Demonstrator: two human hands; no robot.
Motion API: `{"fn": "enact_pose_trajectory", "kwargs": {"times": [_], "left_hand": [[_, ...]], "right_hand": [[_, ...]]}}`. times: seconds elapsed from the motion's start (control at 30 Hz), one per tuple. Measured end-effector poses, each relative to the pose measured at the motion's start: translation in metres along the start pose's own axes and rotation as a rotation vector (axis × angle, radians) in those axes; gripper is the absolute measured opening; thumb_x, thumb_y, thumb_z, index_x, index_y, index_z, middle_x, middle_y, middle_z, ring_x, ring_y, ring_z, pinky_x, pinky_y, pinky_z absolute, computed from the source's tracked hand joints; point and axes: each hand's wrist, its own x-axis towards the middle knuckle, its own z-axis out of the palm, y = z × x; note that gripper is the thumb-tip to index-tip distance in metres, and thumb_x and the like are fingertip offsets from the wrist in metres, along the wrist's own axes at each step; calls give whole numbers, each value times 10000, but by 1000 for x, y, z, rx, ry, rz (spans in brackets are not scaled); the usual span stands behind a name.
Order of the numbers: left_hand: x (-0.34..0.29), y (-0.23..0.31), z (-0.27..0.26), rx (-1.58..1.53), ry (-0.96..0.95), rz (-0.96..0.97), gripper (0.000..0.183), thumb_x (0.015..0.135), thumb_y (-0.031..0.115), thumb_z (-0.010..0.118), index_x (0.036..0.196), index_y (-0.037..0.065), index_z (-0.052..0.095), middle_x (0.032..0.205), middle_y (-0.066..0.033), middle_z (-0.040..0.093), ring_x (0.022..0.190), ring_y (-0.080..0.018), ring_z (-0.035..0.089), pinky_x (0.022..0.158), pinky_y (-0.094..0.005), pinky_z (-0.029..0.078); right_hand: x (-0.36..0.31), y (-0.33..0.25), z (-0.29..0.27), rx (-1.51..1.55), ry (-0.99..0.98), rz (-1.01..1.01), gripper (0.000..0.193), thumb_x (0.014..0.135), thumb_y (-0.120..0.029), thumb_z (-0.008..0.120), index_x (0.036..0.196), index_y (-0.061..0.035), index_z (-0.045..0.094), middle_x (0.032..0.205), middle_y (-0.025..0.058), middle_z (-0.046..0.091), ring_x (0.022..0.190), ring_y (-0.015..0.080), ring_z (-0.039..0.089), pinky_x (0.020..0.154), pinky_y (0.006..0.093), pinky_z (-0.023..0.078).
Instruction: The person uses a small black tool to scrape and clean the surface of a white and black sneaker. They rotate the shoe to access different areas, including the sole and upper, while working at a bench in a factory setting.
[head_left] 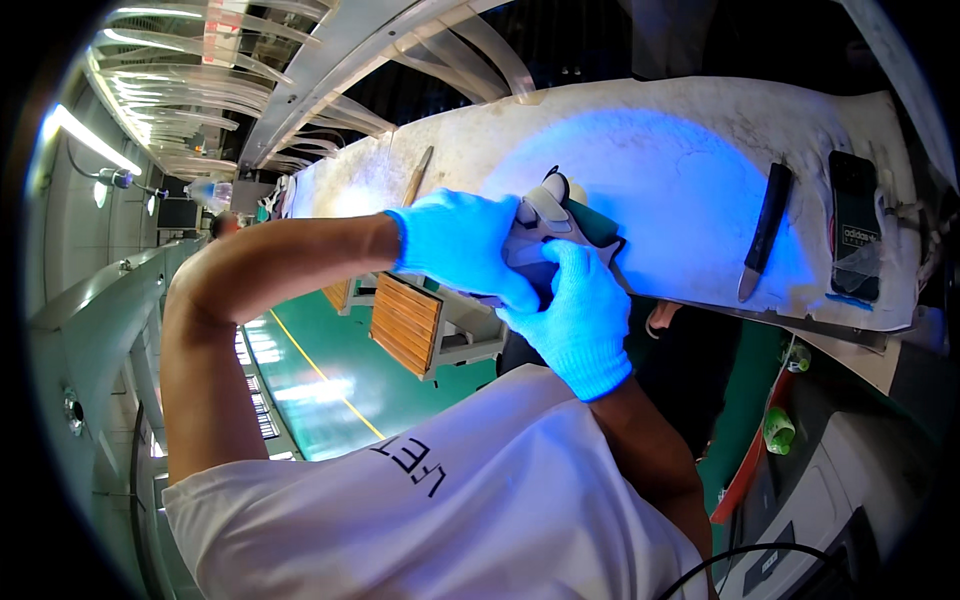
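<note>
A light grey and white shoe (pixel 545 208) with a dark green part and black edging is between my two hands, over the near edge of the worktable. My left hand (pixel 460 240), in a knit glove that glows blue under the light, grips it from the left. From below and to the right, my right hand (pixel 578 315), gloved the same way, holds it with the fingers bent against its surface. Much of the shoe's underside and near end is hidden by the gloves.
The pale, stained worktable (pixel 690 160) is lit by a blue pool of light. A black-handled knife (pixel 768 228) and a dark phone (pixel 854 225) lie at right; another knife (pixel 418 176) lies farther left. A slatted wooden seat (pixel 405 322) stands below left. Green bottles (pixel 778 430) are at lower right.
</note>
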Motion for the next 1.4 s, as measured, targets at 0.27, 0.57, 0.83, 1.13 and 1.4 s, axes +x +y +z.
{"fn": "enact_pose_trajectory", "kwargs": {"times": [0.27, 0.57, 0.83, 1.13, 1.4], "left_hand": [[13, -3, 18, 52, 253, 29, 982, 822, 829, 735, 1350, 2, 710, 1138, -262, 803, 1023, -425, 801, 924, -480, 632], [-60, -87, 28, -974, -95, 686, 1122, 749, 475, 1015, 1605, -61, 528, 1527, -181, 668, 1395, -301, 640, 1218, -452, 482], [3, -6, 216, -1920, 524, 630, 844, 835, 125, 975, 1529, -43, 526, 1436, -180, 669, 1352, -270, 657, 1173, -429, 530], [19, 28, 227, -1996, 370, 732, 501, 787, 60, 1003, 1157, 34, 666, 1161, -53, 759, 1084, -124, 703, 982, -344, 584], [35, -2, 229, -1289, 564, 722, 590, 668, 405, 1059, 943, 26, 699, 959, -115, 711, 857, -169, 681, 779, -350, 564]], "right_hand": [[-5, -12, 1, -50, -43, 99, 856, 647, -383, 1062, 1328, -114, 620, 1190, 161, 637, 1090, 399, 698, 874, 533, 597], [-53, -3, -36, 279, 1, 161, 999, 639, -134, 1101, 1472, -24, 560, 1071, 0, 589, 937, 142, 596, 812, 357, 591], [-56, 9, -46, 781, 109, 414, 895, 752, 89, 914, 1561, -7, 543, 1478, 127, 650, 1345, 243, 638, 1120, 405, 561], [-68, -10, -54, 589, 109, 436, 629, 846, 114, 755, 1446, -33, 632, 1276, 41, 712, 1143, 175, 680, 1014, 374, 567], [-7, -119, -102, 216, -110, 108, 1044, 728, -566, 996, 1455, 57, 580, 1416, 244, 684, 1354, 373, 667, 1174, 510, 533]]}}
